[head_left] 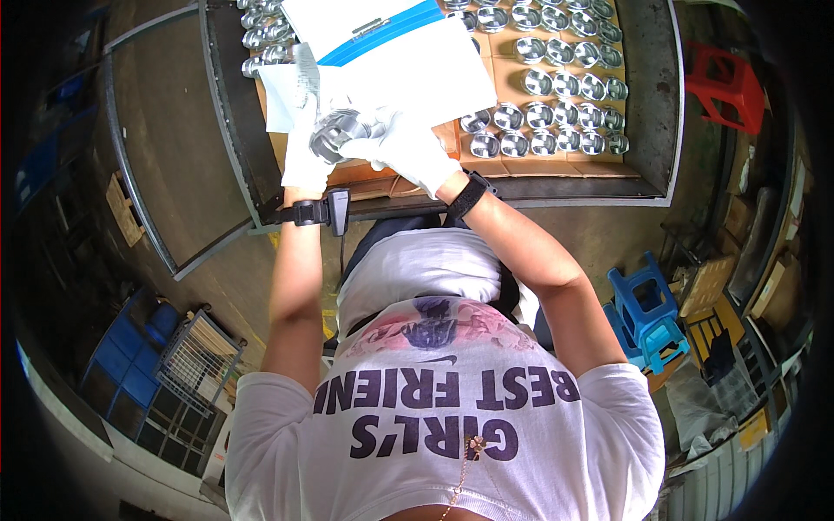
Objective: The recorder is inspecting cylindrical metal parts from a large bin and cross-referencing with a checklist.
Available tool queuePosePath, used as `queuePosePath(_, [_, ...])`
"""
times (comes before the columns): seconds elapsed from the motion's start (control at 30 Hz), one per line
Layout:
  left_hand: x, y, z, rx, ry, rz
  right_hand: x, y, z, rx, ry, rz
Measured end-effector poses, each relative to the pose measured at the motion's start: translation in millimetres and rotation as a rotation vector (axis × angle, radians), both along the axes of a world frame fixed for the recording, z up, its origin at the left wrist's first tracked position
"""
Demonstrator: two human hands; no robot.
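Observation:
A shiny metal piston (334,135) is held between my two white-gloved hands, over the near side of a dark-framed table. My left hand (304,158) grips it from the left side. My right hand (404,149) closes on it from the right, fingers bent against its edge. Just beyond my hands lie white paper sheets (443,74) and a white folder with a blue strip (382,33) and a metal clip. Rows of similar pistons (539,115) stand on brown cardboard to the right. More pistons (269,33) line the far left.
The table's raised dark metal rim (573,191) runs close in front of me. To the right are a red plastic stool (725,87) and stacked blue stools (647,304). A metal frame (139,182) stands at the left, with a wire crate (198,360) lower down.

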State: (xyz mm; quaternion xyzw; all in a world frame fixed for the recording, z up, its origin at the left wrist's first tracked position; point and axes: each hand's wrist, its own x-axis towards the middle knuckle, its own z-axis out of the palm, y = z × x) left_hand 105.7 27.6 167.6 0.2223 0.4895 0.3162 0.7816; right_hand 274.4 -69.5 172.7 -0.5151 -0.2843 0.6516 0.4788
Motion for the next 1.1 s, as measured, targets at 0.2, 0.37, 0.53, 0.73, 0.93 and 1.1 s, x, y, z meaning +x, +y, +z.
queuePosePath(0.2, [1.7,-4.8,6.7,-0.010,0.014,-0.031,-9.0,-5.4,8.9,-0.137,0.174,-0.037])
queuePosePath(0.37, [-3.7,8.1,3.3,-0.164,0.122,-0.115,-1.2,-11.5,10.3,-0.248,0.223,0.094])
queuePosePath(0.53, [-4.9,13.2,-2.3,-0.203,0.201,-0.169,2.2,-15.0,13.1,-0.324,0.304,0.087])
queuePosePath(0.73, [1.7,15.3,-0.3,-0.188,0.240,-0.223,9.5,-15.4,13.7,-0.332,0.432,0.060])
queuePosePath(0.93, [3.8,22.8,-5.7,-0.200,0.264,-0.360,14.9,-18.2,11.1,-0.358,0.494,0.062])
queuePosePath(1.1, [-3.8,32.8,-25.6,-0.214,0.252,-0.458,12.6,-21.2,-4.8,-0.429,0.714,0.089])
